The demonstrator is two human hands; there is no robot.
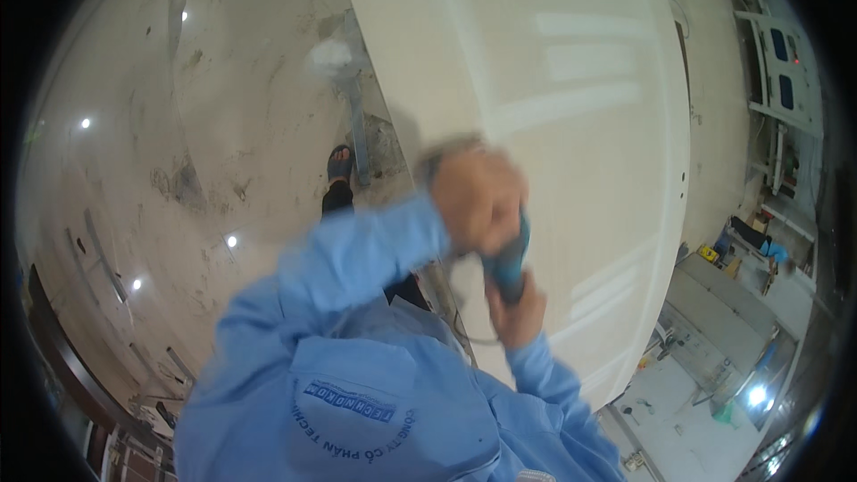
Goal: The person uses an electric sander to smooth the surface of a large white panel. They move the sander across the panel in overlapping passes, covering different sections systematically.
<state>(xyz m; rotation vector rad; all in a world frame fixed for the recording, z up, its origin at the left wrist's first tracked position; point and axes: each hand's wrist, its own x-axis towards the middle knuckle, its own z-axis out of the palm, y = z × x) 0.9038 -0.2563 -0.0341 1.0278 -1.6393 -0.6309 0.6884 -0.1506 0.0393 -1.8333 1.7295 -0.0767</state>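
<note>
A teal power tool (507, 273) with a thin dark cord lies over the left edge of a large cream panel (571, 196). My left hand (482, 201) is wrapped over its front part and smeared by motion. Beyond those knuckles a dark bit of the tool's head shows; the rest of the head is hidden, so its exact kind is unclear. My right hand (518, 312) grips the tool's rear end, nearer to me. Both hands are closed on it. The panel's smooth surface carries bright light reflections.
A grey metal support (357, 116) stands beside the panel's left edge, near a foot in a dark sandal (339, 163). Marked, glossy floor (241, 107) spreads to the left. At the right are a pale worktable (687, 411), white machinery (786, 71) and a small blue-clad figure (773, 250).
</note>
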